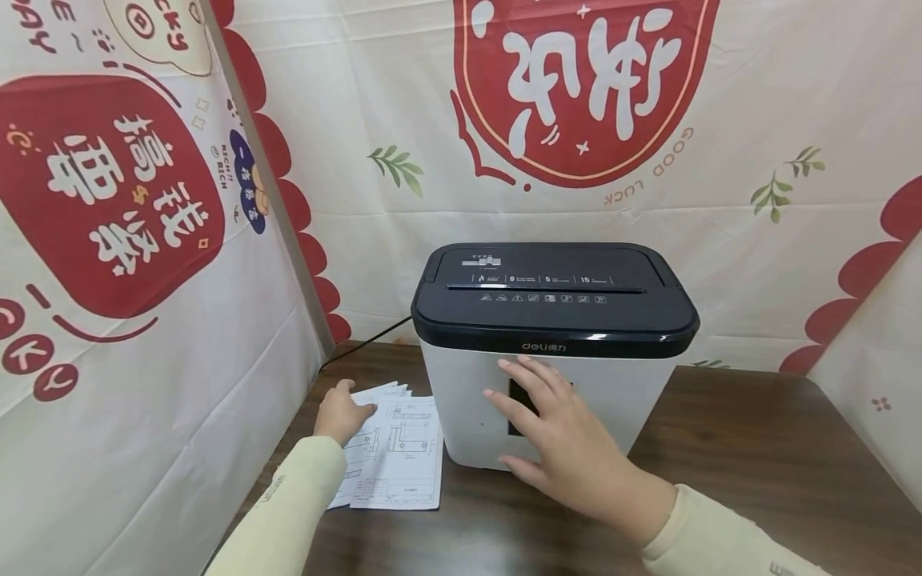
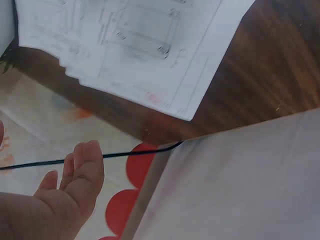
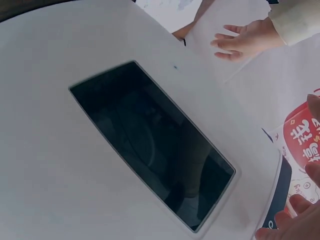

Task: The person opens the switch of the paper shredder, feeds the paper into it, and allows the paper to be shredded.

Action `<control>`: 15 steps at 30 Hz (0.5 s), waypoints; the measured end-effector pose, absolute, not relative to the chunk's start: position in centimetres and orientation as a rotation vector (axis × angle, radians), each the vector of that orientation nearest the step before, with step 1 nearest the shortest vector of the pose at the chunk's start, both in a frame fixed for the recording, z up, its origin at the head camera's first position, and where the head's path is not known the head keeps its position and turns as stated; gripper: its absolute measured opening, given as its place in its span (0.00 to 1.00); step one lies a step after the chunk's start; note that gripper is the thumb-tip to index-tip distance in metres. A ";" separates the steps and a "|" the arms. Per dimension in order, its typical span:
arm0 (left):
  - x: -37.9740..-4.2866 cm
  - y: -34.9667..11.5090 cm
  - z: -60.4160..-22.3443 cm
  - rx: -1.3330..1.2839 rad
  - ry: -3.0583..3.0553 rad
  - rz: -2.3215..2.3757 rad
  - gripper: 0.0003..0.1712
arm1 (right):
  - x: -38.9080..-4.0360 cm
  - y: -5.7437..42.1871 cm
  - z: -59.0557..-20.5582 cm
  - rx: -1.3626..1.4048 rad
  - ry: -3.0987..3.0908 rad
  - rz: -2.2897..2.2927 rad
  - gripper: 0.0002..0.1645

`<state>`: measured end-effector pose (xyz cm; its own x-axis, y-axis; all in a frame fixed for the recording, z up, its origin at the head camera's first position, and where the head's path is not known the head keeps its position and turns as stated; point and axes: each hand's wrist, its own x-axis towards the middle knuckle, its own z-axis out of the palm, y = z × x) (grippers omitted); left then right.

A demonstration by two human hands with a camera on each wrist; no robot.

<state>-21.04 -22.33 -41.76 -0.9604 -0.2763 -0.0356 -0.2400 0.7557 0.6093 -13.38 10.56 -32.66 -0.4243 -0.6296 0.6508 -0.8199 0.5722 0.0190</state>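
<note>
A paper shredder (image 1: pixel 555 308) with a black top and a white body stands on the table, its feed slot showing along the lid. To its left lies a fanned stack of printed drawing sheets (image 1: pixel 400 460). My left hand (image 1: pixel 344 414), fingers relaxed, hovers over the stack's left side; in the left wrist view that hand (image 2: pixel 67 197) appears apart from the sheets (image 2: pixel 135 55) and holds nothing. Fingers spread, my right hand (image 1: pixel 569 432) is in front of the shredder, partly covering its dark window (image 3: pixel 155 145). Nothing is in its grasp.
A black cord (image 1: pixel 367 342) runs from behind the shredder to the left wall. The brown wooden table (image 1: pixel 756 448) extends to the right. Printed cloth (image 1: pixel 360 96) hangs behind and on both sides, close to the table's left edge.
</note>
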 end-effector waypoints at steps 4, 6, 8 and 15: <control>-21.1 -22.9 -43.2 0.457 -2.909 -0.964 0.37 | -13.3 10.3 -33.3 1.158 -2.191 0.405 0.46; -21.2 -23.1 -43.8 0.469 -2.916 -0.972 0.37 | -13.2 10.1 -33.6 1.163 -2.187 0.408 0.46; -21.3 -23.2 -44.2 0.485 -2.923 -0.984 0.38 | -13.1 10.0 -33.9 1.165 -2.187 0.408 0.47; -21.4 -23.2 -45.0 0.517 -2.938 -0.978 0.38 | -13.0 9.6 -35.0 1.170 -2.213 0.395 0.48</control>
